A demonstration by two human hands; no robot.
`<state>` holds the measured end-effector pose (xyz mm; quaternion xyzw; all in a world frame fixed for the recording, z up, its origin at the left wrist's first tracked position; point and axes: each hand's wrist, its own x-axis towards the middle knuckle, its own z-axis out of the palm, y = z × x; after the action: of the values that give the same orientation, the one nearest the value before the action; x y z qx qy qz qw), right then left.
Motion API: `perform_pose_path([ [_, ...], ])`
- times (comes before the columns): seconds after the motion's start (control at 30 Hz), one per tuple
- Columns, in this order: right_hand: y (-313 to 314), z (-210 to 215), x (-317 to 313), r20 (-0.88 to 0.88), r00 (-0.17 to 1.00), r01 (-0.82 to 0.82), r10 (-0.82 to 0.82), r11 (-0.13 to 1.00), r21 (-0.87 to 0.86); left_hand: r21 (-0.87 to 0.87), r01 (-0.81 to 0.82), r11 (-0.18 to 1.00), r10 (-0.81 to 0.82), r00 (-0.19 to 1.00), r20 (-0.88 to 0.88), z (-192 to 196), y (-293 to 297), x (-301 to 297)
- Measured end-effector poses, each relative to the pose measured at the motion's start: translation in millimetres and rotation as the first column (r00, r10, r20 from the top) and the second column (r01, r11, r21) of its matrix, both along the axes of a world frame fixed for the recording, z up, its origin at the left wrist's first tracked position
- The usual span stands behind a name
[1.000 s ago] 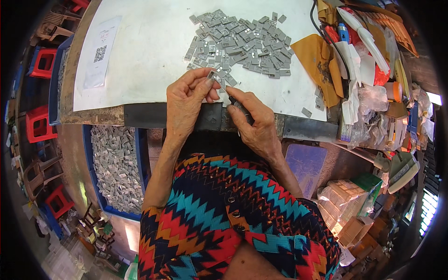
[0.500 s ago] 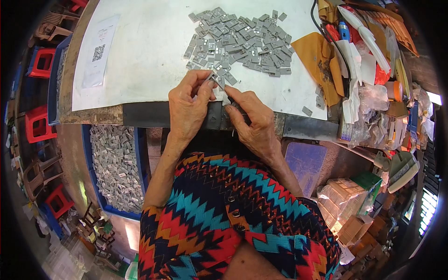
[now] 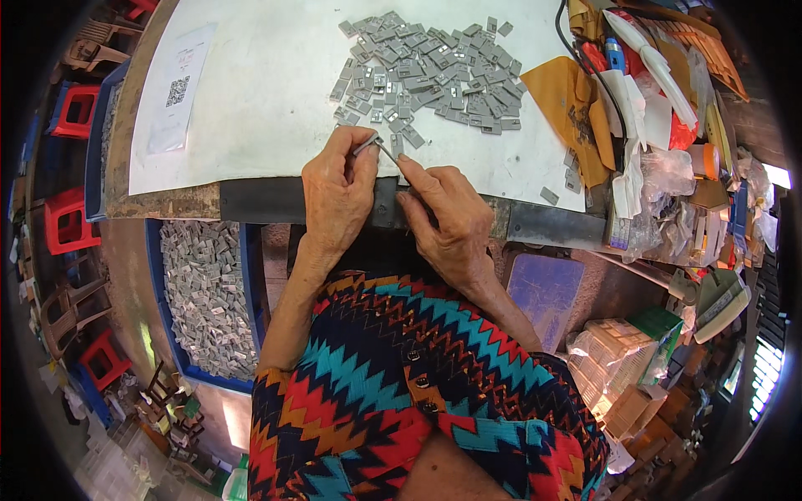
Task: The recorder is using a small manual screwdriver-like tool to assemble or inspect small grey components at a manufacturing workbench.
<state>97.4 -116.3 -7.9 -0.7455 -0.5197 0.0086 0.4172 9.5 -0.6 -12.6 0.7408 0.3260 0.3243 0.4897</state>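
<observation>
My left hand (image 3: 339, 188) pinches a small grey rectangular plastic piece (image 3: 364, 146) at the near edge of the white-covered table, its thumb and fingertips closed on it. From the right, my right hand (image 3: 453, 210) grips a thin dark pointed tool (image 3: 388, 152), whose tip touches or nearly touches the piece. Its handle is hidden in my palm, so the exact kind of tool cannot be made out. Just beyond both hands lies a heap of similar grey pieces (image 3: 430, 71), with a few loose ones at its near side.
Below the table at left stands a blue bin (image 3: 156, 275) full of grey pieces. A paper sheet (image 3: 178, 92) lies on the table's left. Brown paper (image 3: 576, 117), plastic bags and a black cable (image 3: 595, 71) crowd the right side. Red stools (image 3: 71, 221) stand farther left.
The grey piece in my left hand has been tilted so its narrow edge shows. My right hand has turned slightly, and the thin tool now shows clearly against it.
</observation>
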Motion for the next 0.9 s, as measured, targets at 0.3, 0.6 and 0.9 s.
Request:
perform_pose_path([
  [0.3, 0.2, -2.4, 1.0, -0.109, 0.993, -0.04, 0.04, 0.999, 0.01, 0.045, -0.009, 0.999, 0.009, 1.0, 0.009, -2.0, -0.9, -1.3],
  [0.6, 0.3, -6.2, 1.8, -0.013, 1.0, -0.025, 0.025, 1.0, -0.006, 0.059, 0.022, 0.998, -0.021, 1.0, -0.016, -0.9, 0.2, -1.8],
  [0.9, -0.4, -6.5, 2.2, -0.069, 0.997, -0.017, 0.018, 1.0, 0.012, -0.162, 0.053, 0.985, -0.054, 0.999, -0.003, 1.5, -0.7, -1.3],
])
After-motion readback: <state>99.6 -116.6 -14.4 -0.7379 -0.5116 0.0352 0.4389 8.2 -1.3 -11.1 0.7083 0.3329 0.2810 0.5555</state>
